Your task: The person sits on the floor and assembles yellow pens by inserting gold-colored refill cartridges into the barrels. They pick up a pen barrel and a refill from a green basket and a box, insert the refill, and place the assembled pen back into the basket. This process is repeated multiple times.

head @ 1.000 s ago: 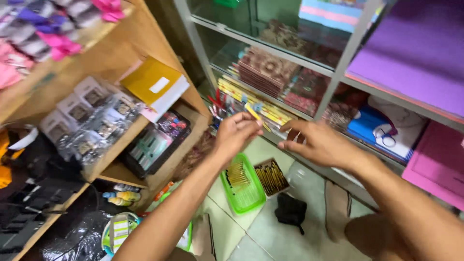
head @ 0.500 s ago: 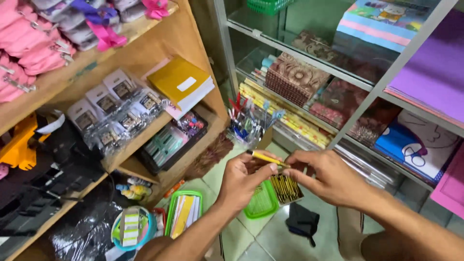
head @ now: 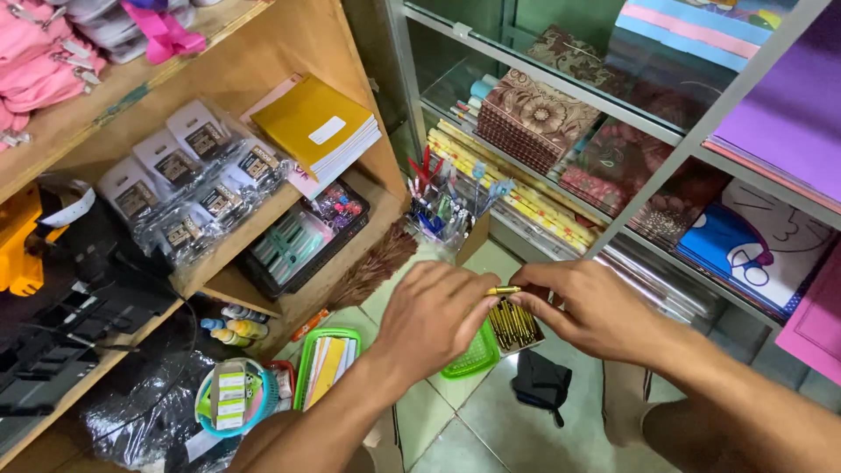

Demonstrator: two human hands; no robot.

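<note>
the left hand (head: 434, 315) and right hand (head: 587, 308) pinch a slim, glossy gold pen (head: 504, 290) between fingertips, level above a green mesh basket (head: 473, 357) and a box of matching pens (head: 512, 325) on the tiled floor

Between your hands and the bare pale floor tiles (head: 455, 438) you have open room; ahead, the clear cup of pens (head: 442, 215) and the grey metal shelf frame (head: 653, 188) block your reach.
</note>
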